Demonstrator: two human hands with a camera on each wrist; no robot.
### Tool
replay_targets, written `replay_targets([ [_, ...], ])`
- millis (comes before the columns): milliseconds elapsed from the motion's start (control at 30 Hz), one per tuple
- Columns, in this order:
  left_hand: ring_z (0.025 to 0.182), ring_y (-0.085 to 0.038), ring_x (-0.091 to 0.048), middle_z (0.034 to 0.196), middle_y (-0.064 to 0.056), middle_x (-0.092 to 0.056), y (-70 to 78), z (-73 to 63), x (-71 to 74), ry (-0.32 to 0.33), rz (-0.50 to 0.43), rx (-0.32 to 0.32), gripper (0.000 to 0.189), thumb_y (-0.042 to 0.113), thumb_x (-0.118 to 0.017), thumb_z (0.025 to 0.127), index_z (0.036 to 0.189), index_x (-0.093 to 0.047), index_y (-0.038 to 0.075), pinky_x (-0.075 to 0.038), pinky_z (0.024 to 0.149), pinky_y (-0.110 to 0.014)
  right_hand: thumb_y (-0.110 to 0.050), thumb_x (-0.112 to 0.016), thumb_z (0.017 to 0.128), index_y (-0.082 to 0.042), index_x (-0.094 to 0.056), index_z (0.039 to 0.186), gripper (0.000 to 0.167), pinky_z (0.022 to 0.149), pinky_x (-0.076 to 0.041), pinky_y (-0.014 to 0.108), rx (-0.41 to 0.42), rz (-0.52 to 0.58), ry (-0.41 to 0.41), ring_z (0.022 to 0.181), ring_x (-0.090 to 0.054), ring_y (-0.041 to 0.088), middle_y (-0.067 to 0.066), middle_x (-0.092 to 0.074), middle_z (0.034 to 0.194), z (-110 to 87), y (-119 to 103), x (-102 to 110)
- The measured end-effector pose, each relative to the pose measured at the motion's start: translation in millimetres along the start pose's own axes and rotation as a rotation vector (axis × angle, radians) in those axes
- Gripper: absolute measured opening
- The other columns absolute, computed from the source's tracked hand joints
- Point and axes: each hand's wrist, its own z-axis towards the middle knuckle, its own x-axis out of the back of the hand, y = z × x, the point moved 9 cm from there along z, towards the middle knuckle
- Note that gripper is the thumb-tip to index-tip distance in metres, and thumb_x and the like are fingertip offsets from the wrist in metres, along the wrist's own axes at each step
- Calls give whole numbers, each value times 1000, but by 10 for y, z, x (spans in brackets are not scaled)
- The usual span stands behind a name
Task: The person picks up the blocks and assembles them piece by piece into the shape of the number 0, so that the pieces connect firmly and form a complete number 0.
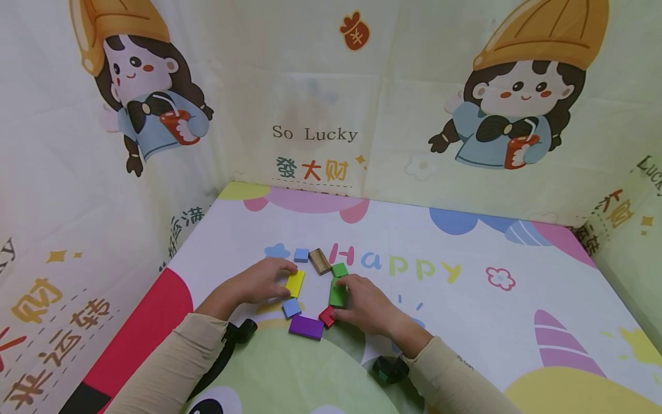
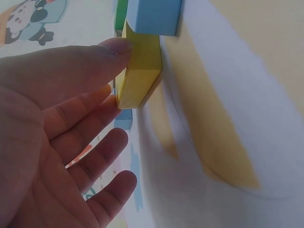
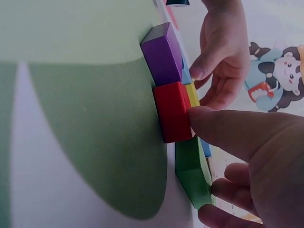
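Note:
My left hand [image 1: 264, 280] has thumb and index finger at opposite ends of a yellow block [image 1: 295, 284], pinching it on the table. In the left wrist view its other fingers are spread away from the yellow block [image 2: 140, 71]. With its thumb my right hand [image 1: 369, 305] touches a red block [image 1: 327, 317], while its fingertips touch a longer green block [image 1: 338, 294]. The red block [image 3: 173, 113] stands beside the green block [image 3: 192, 168] in the right wrist view. These blocks form part of a rough ring on the tabletop.
The ring also has a purple block [image 1: 306, 328] at the near side, a blue block [image 1: 292, 308] near the yellow one, another blue block [image 1: 301, 255], a brown block [image 1: 319, 261] and a small green block [image 1: 339, 269]. Printed cloth walls [image 1: 393, 144] enclose the patterned table [image 1: 439, 310].

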Motion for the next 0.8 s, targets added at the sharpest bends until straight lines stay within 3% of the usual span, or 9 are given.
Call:
replay_targets([
  [300,132,-33,-47,134,-9,-59,1,-1,1,2,-5,9,48,15,-78,88,131,-61,4,-36,110,-50,-30,-77,88,-3,-57,132,55,102,-46,46,12,-20,28,122,-51,31,14,-54,136,13,-3,31],
  [800,131,-33,-48,133,-9,-60,23,-7,6,6,8,-11,47,15,-79,87,130,-62,4,-37,110,-50,-24,-75,89,-4,-56,134,53,104,-44,46,-36,-16,38,127,-49,32,13,-54,138,47,86,52],
])
